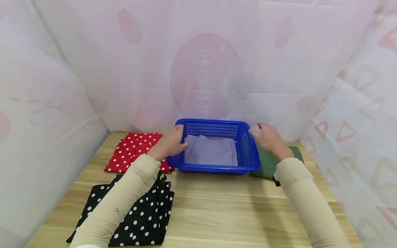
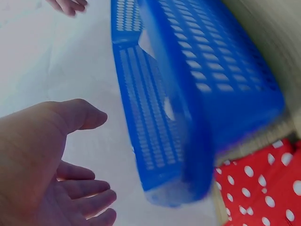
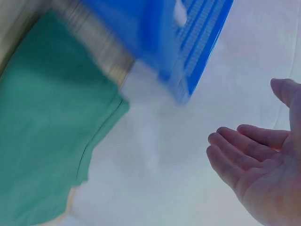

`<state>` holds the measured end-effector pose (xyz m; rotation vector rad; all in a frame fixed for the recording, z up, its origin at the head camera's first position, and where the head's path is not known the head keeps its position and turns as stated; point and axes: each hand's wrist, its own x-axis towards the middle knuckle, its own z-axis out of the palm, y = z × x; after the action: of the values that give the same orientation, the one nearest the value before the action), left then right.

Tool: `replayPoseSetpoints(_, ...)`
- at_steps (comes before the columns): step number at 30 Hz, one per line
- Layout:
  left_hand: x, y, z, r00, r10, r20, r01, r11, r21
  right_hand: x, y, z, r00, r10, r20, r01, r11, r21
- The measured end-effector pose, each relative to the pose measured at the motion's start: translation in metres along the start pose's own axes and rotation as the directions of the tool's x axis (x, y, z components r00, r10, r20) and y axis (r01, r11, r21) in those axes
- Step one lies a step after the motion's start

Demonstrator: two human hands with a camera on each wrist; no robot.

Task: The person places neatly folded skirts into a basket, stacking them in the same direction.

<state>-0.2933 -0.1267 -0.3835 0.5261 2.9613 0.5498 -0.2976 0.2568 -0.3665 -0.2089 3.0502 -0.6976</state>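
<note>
A blue plastic basket [image 1: 214, 168] with mesh walls stands at the back of the table, and a folded lavender cloth [image 1: 212, 151] lies inside it. My left hand [image 1: 170, 142] is at the basket's left end, thumb and fingers spread apart with nothing between them. In the left wrist view that hand shows apart from the basket wall [image 2: 197, 141]. On the other side my right hand [image 1: 267, 137] hovers just off the basket's right end, over a folded green cloth [image 1: 266, 163]. Its palm and relaxed fingers are bare in the right wrist view.
Left of the basket lies a folded red cloth with white dots [image 1: 124, 155]. Nearer the front, under the left forearm, is a black cloth with white dots [image 1: 142, 220]. White printed sheets [image 1: 139, 69] wall the wooden table [image 1: 217, 213] at the back and sides.
</note>
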Motion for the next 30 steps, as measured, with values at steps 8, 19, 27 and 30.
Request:
replayPoseSetpoints(8, -0.003, -0.033, 0.022, 0.999, -0.012, -0.049, 0.016, 0.997, 0.082, -0.017, 0.046, 0.008, 0.995, 0.06, 0.074, -0.054, 0.995, -0.08)
replayPoseSetpoints(19, -0.011, -0.051, 0.044, 0.999, -0.005, -0.034, 0.008, 0.997, 0.082, -0.034, 0.103, 0.053, 0.982, 0.111, 0.15, -0.082, 0.979, -0.184)
replayPoseSetpoints(27, -0.018, -0.048, 0.05, 0.999, 0.002, -0.048, 0.004, 0.993, 0.121, -0.045, 0.132, 0.081, 0.955, 0.162, 0.25, -0.124, 0.979, -0.161)
replayPoseSetpoints(30, -0.018, -0.048, 0.05, 0.999, -0.004, -0.054, 0.012, 0.991, 0.135, -0.039, 0.144, 0.092, 0.946, 0.173, 0.275, -0.141, 0.981, -0.134)
